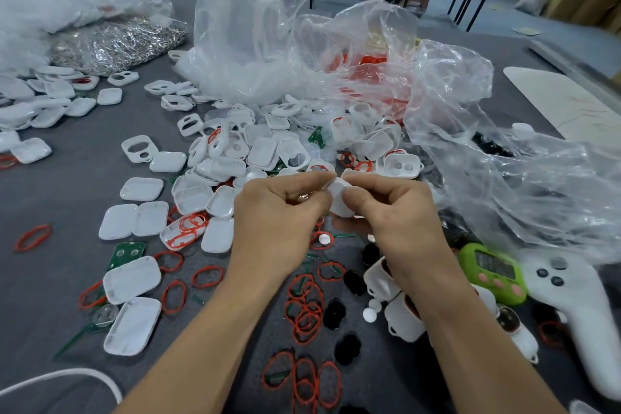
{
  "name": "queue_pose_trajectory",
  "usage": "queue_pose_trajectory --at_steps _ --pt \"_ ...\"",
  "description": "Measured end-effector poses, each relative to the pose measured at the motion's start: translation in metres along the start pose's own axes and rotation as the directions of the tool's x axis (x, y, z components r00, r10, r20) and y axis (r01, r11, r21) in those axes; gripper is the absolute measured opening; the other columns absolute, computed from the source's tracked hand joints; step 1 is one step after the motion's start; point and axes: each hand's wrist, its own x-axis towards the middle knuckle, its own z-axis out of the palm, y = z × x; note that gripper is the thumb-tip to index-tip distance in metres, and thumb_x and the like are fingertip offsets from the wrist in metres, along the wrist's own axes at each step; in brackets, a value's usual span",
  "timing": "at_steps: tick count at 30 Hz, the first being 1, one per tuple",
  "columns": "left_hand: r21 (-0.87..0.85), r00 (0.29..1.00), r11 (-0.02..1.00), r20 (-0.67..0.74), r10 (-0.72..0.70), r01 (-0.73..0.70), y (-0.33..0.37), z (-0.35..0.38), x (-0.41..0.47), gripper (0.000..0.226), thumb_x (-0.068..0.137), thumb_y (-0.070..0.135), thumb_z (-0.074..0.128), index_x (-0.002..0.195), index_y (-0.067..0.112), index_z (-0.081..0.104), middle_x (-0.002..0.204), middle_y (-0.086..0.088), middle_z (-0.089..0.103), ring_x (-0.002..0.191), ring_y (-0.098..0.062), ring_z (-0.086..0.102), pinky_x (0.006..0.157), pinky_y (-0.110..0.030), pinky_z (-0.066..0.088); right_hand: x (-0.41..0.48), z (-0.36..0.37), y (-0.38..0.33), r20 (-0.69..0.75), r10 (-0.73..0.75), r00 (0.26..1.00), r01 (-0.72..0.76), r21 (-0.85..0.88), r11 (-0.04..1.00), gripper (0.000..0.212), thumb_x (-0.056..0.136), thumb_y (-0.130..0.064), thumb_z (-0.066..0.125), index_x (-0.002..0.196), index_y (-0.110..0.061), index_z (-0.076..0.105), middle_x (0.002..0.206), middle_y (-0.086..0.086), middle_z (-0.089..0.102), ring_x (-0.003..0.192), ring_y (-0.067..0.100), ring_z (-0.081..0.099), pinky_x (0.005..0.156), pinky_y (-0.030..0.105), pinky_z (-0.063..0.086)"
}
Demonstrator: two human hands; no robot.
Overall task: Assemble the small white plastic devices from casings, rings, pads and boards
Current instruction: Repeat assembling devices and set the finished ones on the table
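Note:
My left hand [279, 208] and my right hand [393, 208] meet above the grey table [67, 178], both pinching one small white casing [339, 200] between thumbs and fingers. What is inside the casing is hidden by my fingers. Behind my hands lies a heap of white casings [268, 151]. Red rings [305, 309] lie scattered in front of me, with black pads [334, 314] and small white round buttons [369, 314] among them. A green board [126, 254] lies at the left under casing halves. Several assembled white devices [400, 316] sit under my right forearm.
Crumpled clear plastic bags [255, 27] rise behind the heap and spill to the right. A bag of metal rings [114, 44] lies at the back left. A green timer [494, 272] and a white handheld controller [578, 306] sit at the right. A white cable [67, 376] curves at the lower left.

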Motion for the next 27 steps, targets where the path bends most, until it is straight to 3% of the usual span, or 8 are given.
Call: queue_pose_trajectory --at_steps 4,10,16,22,27 --pt "-0.066 0.999 0.997 -0.03 -0.031 0.029 0.0001 0.0003 0.0012 0.019 0.073 0.032 0.082 0.092 0.036 0.082 0.083 0.01 0.08 0.083 -0.009 0.078 0.084 -0.038 0.062 -0.0008 0.0038 0.0035 -0.021 -0.086 0.996 0.084 -0.075 0.994 0.026 0.088 -0.017 0.074 0.089 -0.04 0.083 0.089 -0.004 0.08 0.083 0.016 0.078 0.069 0.029 0.063" --pt "-0.207 0.997 0.976 0.051 -0.052 0.062 -0.0026 0.0006 0.0023 0.021 0.074 0.025 0.083 0.095 0.027 0.084 0.096 0.001 0.081 0.096 -0.019 0.077 0.095 -0.043 0.058 -0.0019 0.003 0.0011 -0.027 -0.075 0.997 0.075 0.009 0.997 0.023 0.089 -0.006 0.075 0.092 -0.027 0.084 0.089 0.002 0.081 0.082 0.021 0.079 0.068 0.028 0.063" --pt "-0.21 0.998 0.976 0.033 -0.047 0.053 -0.0022 0.0009 0.0031 0.019 0.074 0.021 0.083 0.091 0.03 0.084 0.091 0.0 0.081 0.091 -0.019 0.078 0.088 -0.038 0.058 -0.0021 0.004 -0.0002 -0.021 -0.041 0.999 0.042 0.059 0.997 0.025 0.087 -0.002 0.077 0.088 -0.025 0.085 0.086 0.006 0.08 0.079 0.023 0.079 0.065 0.028 0.063" --pt "-0.106 0.999 0.994 -0.033 -0.001 -0.002 -0.0003 0.001 0.0007 0.016 0.072 0.029 0.083 0.088 0.028 0.084 0.082 0.004 0.08 0.083 -0.017 0.078 0.086 -0.043 0.061 -0.0021 0.0069 0.0056 -0.064 -0.043 0.997 0.041 -0.02 0.999 0.019 0.082 -0.018 0.078 0.085 -0.036 0.084 0.081 0.001 0.08 0.073 0.023 0.078 0.062 0.035 0.063" --pt "-0.084 0.996 0.996 -0.093 0.015 -0.023 0.0004 -0.0011 0.004 0.015 0.071 0.033 0.082 0.082 0.043 0.082 0.076 0.01 0.079 0.071 -0.007 0.074 0.074 -0.032 0.057 0.0012 0.0052 0.0043 0.043 0.022 0.999 -0.023 0.011 1.0 0.016 0.09 -0.011 0.073 0.099 -0.019 0.083 0.093 0.007 0.08 0.085 0.024 0.078 0.071 0.034 0.064"
